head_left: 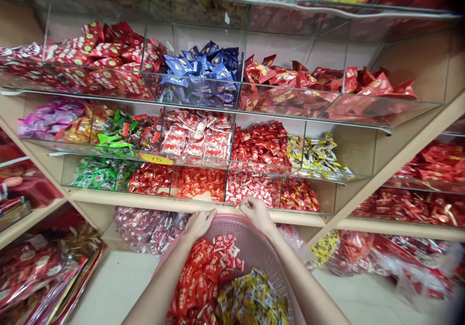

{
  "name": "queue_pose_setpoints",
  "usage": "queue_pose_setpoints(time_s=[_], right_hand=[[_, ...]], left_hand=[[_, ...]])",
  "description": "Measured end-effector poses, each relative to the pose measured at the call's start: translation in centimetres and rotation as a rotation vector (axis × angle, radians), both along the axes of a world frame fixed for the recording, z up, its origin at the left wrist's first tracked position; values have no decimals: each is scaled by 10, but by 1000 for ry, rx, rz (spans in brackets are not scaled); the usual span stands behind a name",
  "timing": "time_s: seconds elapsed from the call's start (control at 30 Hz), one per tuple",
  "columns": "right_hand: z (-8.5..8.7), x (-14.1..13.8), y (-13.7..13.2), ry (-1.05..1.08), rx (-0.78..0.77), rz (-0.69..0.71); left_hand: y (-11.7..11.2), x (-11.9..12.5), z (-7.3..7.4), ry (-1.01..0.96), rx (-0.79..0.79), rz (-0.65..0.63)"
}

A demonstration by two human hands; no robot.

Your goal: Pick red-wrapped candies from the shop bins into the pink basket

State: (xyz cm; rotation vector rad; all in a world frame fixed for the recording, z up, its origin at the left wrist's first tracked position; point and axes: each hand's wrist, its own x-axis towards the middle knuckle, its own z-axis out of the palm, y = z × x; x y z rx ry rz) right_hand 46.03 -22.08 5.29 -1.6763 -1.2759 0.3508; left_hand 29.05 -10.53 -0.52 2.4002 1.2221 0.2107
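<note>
A pink plastic basket (250, 238) with a perforated wall sits between my forearms. Inside it lie red-wrapped candies (194, 276), small red-and-white candies (225, 251) and yellow-and-white candies (254, 298). My left hand (199, 224) is closed at the far left part of the basket's rim, its thumb along the edge. At the front of the lowest shelf, my right hand (256, 212) has its fingers curled together above the rim; whatever they may hold is hidden. Just beyond it is a bin of small red-and-white candies (250, 187).
Clear-fronted bins rise in tiers ahead, with blue packets (203, 68), large red packets (105, 54) and green candies (103, 172). A yellow price tag (157, 159) reads 15. Beneath the wooden shelf edge (119, 200) are bagged candies (145, 225) by the tiled floor (112, 276).
</note>
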Motion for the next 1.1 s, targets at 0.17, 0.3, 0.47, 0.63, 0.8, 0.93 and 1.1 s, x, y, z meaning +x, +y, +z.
queue_pose_setpoints(time_s=[0.17,0.3,0.47,0.63,0.8,0.93,1.1], right_hand=[[-37,-25,-41,99,-137,206],[-66,-36,-45,-13,-300,337],[-78,-35,-42,24,-351,389],[-90,-30,-47,-246,-461,134],[-89,-38,-48,-288,-528,59],[-94,-52,-50,-299,-647,195],[-105,-70,-53,-488,-803,177]], left_hand=[[-3,2,0,-20,-17,-7],[-3,3,-1,-26,-15,-3],[-2,2,-1,-26,-6,-18],[-3,3,1,-11,-30,-11],[0,3,-3,-38,-12,-34],[0,2,-3,-11,0,-27],[-1,3,0,-24,0,-38]])
